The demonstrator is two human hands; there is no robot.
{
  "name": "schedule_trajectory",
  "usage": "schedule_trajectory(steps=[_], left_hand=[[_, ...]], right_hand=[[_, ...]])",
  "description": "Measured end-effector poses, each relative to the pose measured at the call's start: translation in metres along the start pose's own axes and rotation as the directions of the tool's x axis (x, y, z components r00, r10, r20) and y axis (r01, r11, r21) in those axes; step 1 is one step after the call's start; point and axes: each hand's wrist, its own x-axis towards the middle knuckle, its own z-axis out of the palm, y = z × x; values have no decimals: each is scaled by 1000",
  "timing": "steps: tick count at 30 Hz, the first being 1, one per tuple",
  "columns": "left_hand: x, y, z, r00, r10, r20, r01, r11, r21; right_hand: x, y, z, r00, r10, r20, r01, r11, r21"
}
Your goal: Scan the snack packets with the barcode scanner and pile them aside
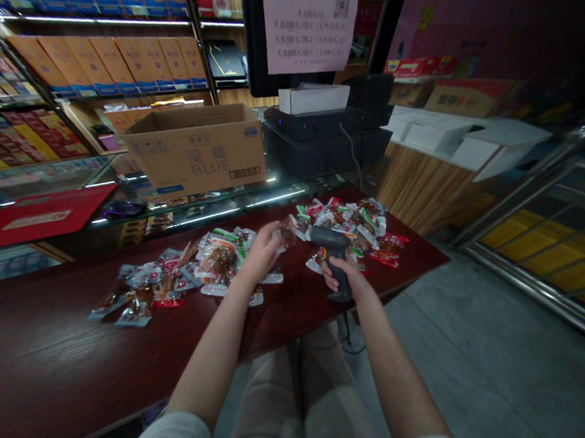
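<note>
My right hand (344, 274) is wrapped round the handle of a dark grey barcode scanner (330, 238), its head pointing left. In my left hand (264, 247) is a clear packet of brown food (287, 235), pinched at the fingertips and somewhat blurred, just left of the scanner head. Below and left of that hand lies a heap of vacuum-packed snacks (220, 257). Further left several brown snack packets (140, 293) are spread out. Behind the scanner is another heap of snack packets (367, 217), with a red packet (389, 251) at its right edge.
The dark red table (41, 343) ends in a corner at right. An open cardboard box (198, 152) stands on the glass counter behind. Beside it are a black machine (326, 126) and a monitor carrying a paper notice (309, 24). A metal rack (542, 281) stands at right.
</note>
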Motion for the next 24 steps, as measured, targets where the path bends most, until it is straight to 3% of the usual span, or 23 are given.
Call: schedule_trajectory(steps=[5,9,19,24], left_hand=[[2,12,-5,982,-181,61,190,951,-243],[4,13,-6,980,-183,76,198,930,-309],[-1,12,-3,985,-110,132,128,982,-136],[4,15,-17,987,-36,157,31,999,34]], right_hand=[[0,0,2,999,25,-23,-26,999,-45],[1,4,-1,998,24,-58,-26,999,-46],[3,7,-5,997,14,-75,-17,999,-46],[3,5,-4,998,23,-60,-26,999,-41]])
